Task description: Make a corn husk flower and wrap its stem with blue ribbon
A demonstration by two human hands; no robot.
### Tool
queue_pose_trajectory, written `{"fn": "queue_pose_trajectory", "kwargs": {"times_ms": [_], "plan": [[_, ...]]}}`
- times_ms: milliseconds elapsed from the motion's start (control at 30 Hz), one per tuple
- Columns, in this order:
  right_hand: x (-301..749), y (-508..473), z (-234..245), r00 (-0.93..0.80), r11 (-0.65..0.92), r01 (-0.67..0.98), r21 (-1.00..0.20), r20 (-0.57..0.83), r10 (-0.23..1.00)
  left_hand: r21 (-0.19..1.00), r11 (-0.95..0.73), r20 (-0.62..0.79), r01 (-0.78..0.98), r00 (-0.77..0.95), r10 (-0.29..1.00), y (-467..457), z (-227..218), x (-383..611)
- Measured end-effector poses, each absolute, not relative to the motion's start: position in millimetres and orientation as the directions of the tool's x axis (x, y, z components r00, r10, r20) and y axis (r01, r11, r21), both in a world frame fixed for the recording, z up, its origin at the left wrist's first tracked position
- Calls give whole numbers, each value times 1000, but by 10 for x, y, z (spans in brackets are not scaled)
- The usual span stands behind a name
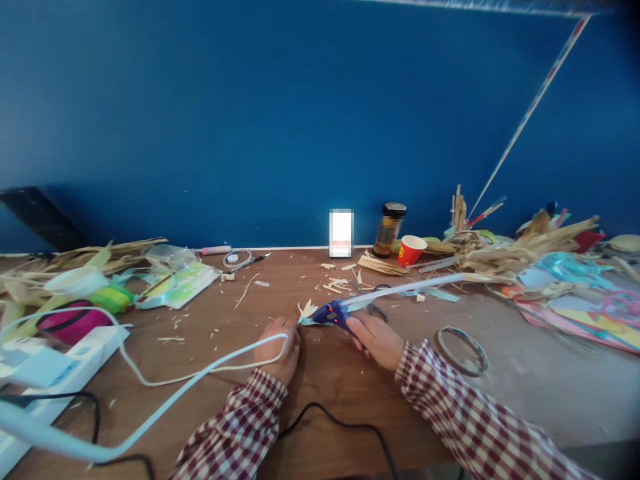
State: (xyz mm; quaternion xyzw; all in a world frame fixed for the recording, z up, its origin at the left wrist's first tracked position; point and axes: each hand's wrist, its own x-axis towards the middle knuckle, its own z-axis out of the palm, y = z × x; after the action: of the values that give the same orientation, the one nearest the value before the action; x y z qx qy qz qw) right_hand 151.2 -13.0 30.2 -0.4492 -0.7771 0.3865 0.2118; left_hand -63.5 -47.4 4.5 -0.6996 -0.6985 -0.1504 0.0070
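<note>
My right hand (376,339) is wrapped round the handle of a dark blue hot glue gun (330,313) with a small red light. A long whitish glue stick (410,285) juts out of its back toward the right. The gun's nozzle points left, at a small pale corn husk flower (307,312) with pointed petals and a bluish-green base. My left hand (279,348) is closed at the base of that flower, its fingertips partly hidden. A white cable (240,350) crosses in front of the left hand.
A red paper cup (413,250), a dark-lidded jar (390,230) and a lit phone (341,233) stand along the wall. Husk scraps (337,285) litter the table. Nearby lie a ring (463,350), a black cord (345,419) and a white power strip (95,363).
</note>
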Motion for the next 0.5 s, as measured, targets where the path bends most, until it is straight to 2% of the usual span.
{"fn": "queue_pose_trajectory", "kwargs": {"times_ms": [133, 200, 300, 367, 500], "plan": [[1528, -177, 292, -515, 252, 503, -827, -53, 855, 200, -50, 248, 979, -1, 969, -493, 57, -636], [1538, -227, 293, -512, 305, 496, -813, 10, 859, 210, -67, 264, 975, 9, 964, -499, 50, -640], [1622, -328, 322, -437, 397, 548, -736, 154, 886, 230, -39, 248, 972, -20, 969, -486, 22, -650], [1751, -410, 350, -395, 411, 610, -677, 189, 899, 240, 0, 245, 971, -60, 968, -467, 0, -660], [2173, -574, 365, -320, 433, 733, -525, 296, 900, 262, -15, 339, 965, -78, 937, -421, -40, -695]]}}
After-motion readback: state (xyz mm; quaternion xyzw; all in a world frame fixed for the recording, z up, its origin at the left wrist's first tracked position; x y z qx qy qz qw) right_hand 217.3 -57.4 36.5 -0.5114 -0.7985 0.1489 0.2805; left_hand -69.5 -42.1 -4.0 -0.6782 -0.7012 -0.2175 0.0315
